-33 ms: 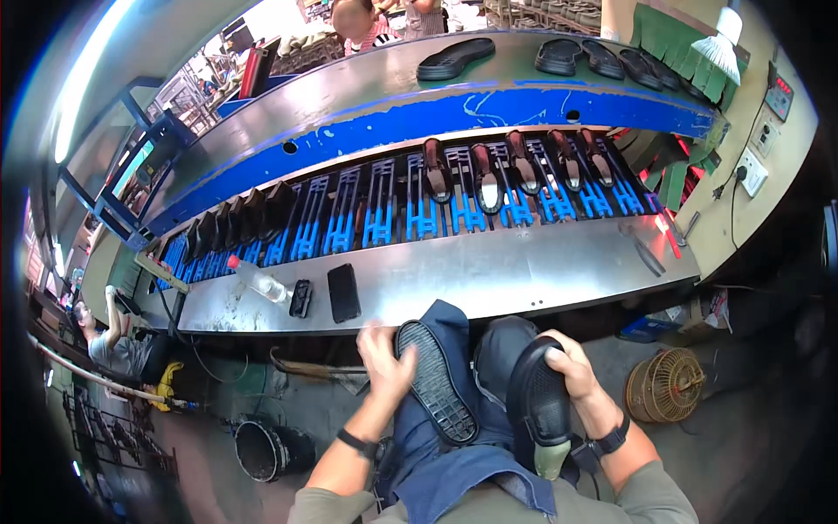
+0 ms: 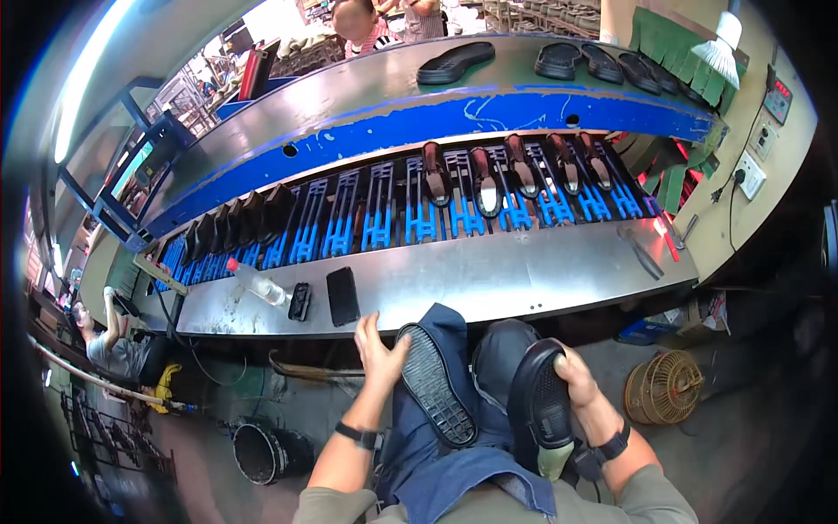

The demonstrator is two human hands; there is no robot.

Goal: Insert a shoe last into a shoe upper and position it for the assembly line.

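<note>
A loose black shoe sole (image 2: 439, 384) lies across my left thigh, its grey gridded side facing up. My left hand (image 2: 381, 356) is beside the sole's far end, fingers spread, the thumb close to the rim; whether it touches I cannot tell. In my right hand (image 2: 578, 382) is a black shoe (image 2: 543, 402), sole side up, gripped along its right side over my right thigh. A pale green shoe last (image 2: 553, 460) sticks out of the shoe's near end. My fingers beneath the shoe are hidden.
Ahead is a metal bench (image 2: 419, 275) with a phone (image 2: 343, 295), a small black case (image 2: 299, 301) and a bottle (image 2: 259, 284). Shoes (image 2: 486, 181) rest on a blue-barred conveyor behind it. Black soles (image 2: 456, 63) lie on the upper shelf. A bucket (image 2: 272, 452) and wicker basket (image 2: 663, 387) flank me.
My left hand has drawn back from the sole's upper left edge, and its fingers have spread. The right hand still grips the shoe, almost unmoved.
</note>
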